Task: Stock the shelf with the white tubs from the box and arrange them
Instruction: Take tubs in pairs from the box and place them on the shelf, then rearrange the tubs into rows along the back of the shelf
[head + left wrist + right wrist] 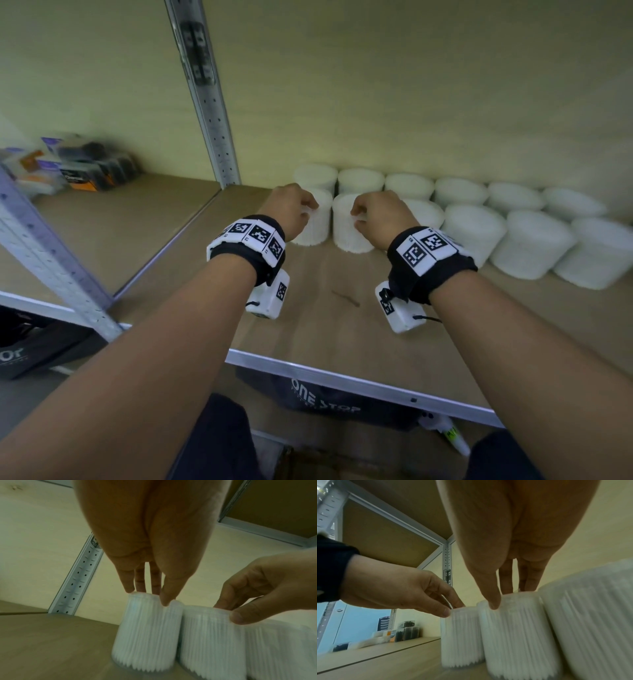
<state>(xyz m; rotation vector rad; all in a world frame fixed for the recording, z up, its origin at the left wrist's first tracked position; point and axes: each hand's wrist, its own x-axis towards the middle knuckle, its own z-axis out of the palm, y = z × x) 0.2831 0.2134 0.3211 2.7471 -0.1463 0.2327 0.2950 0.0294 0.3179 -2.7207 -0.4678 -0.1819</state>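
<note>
Pinching tub rims at frame centre, left hand (288,209) fingers clamp the end tub (315,222) and right hand (383,214) the neighbouring tub (346,226), both upright on shelf (325,318), w/ back-row tubs (411,185) behind.

Small dark and orange packaged goods (92,166) sit on the neighbouring board to the left, beyond a perforated metal upright (209,99). A black bag (325,402) with white lettering lies on the level below, a white bottle (452,437) beside it.

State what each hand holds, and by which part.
Left hand pinches the end tub by its top rim; right hand pinches the next tub likewise.
</note>
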